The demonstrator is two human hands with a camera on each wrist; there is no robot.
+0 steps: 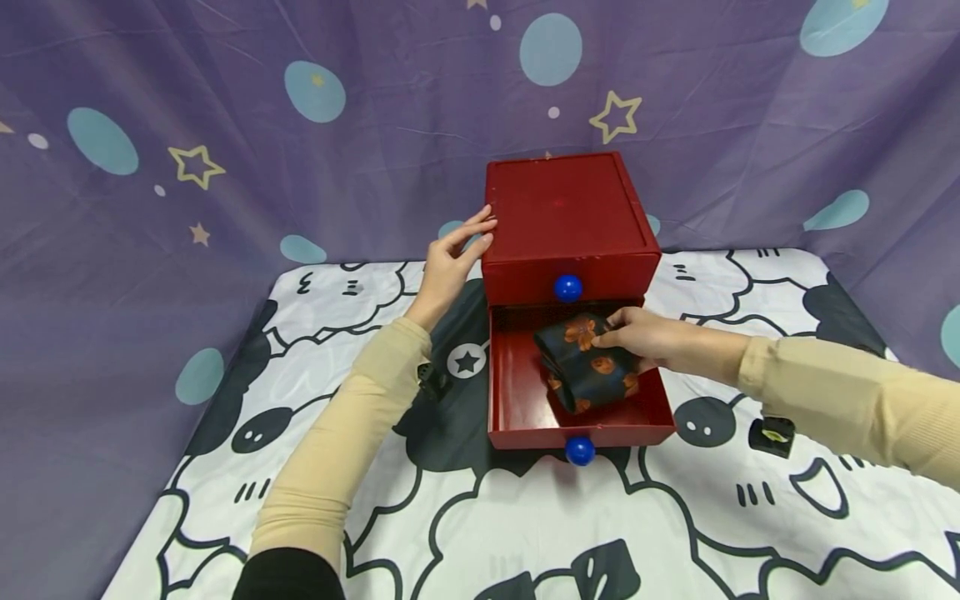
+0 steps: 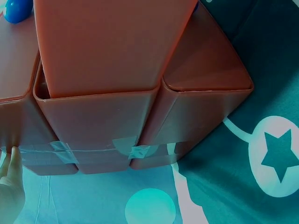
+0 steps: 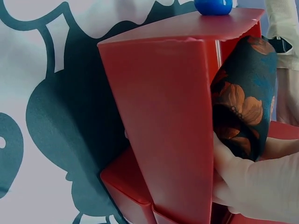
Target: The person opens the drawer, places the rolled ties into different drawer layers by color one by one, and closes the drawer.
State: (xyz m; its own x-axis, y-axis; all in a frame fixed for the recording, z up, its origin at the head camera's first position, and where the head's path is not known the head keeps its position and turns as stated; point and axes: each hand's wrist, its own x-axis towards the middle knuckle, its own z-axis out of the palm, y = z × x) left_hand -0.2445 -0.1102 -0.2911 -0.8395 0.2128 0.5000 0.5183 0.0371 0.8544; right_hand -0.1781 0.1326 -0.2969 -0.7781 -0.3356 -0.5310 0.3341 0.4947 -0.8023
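A red drawer cabinet (image 1: pixel 558 208) stands at the back of the table, its lower drawer (image 1: pixel 513 400) pulled out toward me. My left hand (image 1: pixel 447 265) touches the cabinet's upper left side with extended fingers; in the left wrist view, fingertips (image 2: pixel 15 161) lie against the red wall. Between thumb and fingers, my right hand (image 1: pixel 645 337) grips a folded dark cloth (image 1: pixel 592 367) printed with orange flowers. The cloth is tilted within the drawer's outline, and its open fold shows in the right wrist view. Part of my right hand's fingers is hidden behind it.
Blue round knobs mark the upper drawer (image 1: pixel 567 288) and the lower drawer's front (image 1: pixel 580 451). Clear tape (image 2: pixel 60 151) runs along the cabinet's side. A black-and-white cartoon tablecloth (image 1: pixel 450 533) covers the table, and a purple curtain (image 1: pixel 420 125) hangs close behind the cabinet.
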